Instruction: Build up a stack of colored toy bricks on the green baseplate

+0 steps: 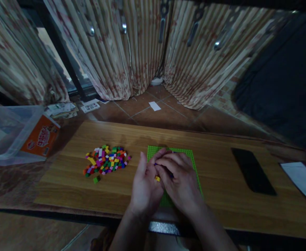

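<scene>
My left hand [146, 183] is turned palm up over the baseplate, thumb apart, with a small yellow building brick [157, 179] resting in its palm. Over that palm, my right hand [180, 177] reaches in with thumb and index finger pinched on a tiny dark blue or purple building brick [155, 164]. The fingers of my right hand hide part of the left palm and whatever else may lie there. Beneath both hands lies a green studded baseplate [194, 167], largely covered by them. A pile of small multicoloured bricks [107, 161] is spread to the left.
The wooden table [220, 205] carries a black flat slab [253, 170] at right, with white paper [300, 179] beyond it. One green brick [96, 180] lies apart from the pile. A clear plastic bin [12, 139] stands at left. Striped curtains [142, 52] hang behind.
</scene>
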Tool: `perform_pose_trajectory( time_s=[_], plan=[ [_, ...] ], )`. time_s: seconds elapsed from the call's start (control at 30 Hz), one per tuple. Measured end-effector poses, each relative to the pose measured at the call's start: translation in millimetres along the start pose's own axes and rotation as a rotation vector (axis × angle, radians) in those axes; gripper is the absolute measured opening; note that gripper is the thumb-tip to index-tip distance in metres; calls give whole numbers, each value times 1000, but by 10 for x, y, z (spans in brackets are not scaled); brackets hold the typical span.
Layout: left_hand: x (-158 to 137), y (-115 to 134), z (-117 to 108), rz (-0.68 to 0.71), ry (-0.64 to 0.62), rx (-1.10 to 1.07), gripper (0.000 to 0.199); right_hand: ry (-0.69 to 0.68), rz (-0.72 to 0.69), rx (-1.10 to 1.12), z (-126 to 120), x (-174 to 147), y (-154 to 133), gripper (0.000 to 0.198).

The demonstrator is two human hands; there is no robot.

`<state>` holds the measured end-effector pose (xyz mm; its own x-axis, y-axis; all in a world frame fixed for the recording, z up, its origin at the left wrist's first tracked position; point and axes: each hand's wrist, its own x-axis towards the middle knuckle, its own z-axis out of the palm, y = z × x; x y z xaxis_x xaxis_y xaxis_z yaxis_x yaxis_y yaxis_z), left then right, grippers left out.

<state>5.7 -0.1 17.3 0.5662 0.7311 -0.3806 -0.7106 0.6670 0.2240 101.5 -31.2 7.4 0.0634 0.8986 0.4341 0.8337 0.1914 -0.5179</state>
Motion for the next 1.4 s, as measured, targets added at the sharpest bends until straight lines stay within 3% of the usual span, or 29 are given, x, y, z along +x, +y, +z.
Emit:
perform_pose_trajectory(
  time_s=[0.1,0.2,0.33,0.47,0.7,1.03,1.2,1.4],
  plan=[
    [9,0,-12,0,21,27,56,-10,42,54,-51,11,30,17],
    [36,24,-48,55,74,33,52,62,120,156,-171,10,235,14],
    [70,104,-126,153,280,-1,35,215,301,267,-332,-25,662,12],
    [85,150,-167,194,384,-26,30,185,402,400,-306,-72,898,12],
    [97,116,-130,155,377,-15,32,53,387,439,-121,-86,921,9],
    [96,117,-141,165,378,4,32,99,462,535,-21,-76,931,7],
    [97,121,-132,170,391,6,32,111,644,719,6,-66,869,25],
    [93,113,-126,166,380,-8,33,139,679,838,24,-54,827,36]
  ],
)
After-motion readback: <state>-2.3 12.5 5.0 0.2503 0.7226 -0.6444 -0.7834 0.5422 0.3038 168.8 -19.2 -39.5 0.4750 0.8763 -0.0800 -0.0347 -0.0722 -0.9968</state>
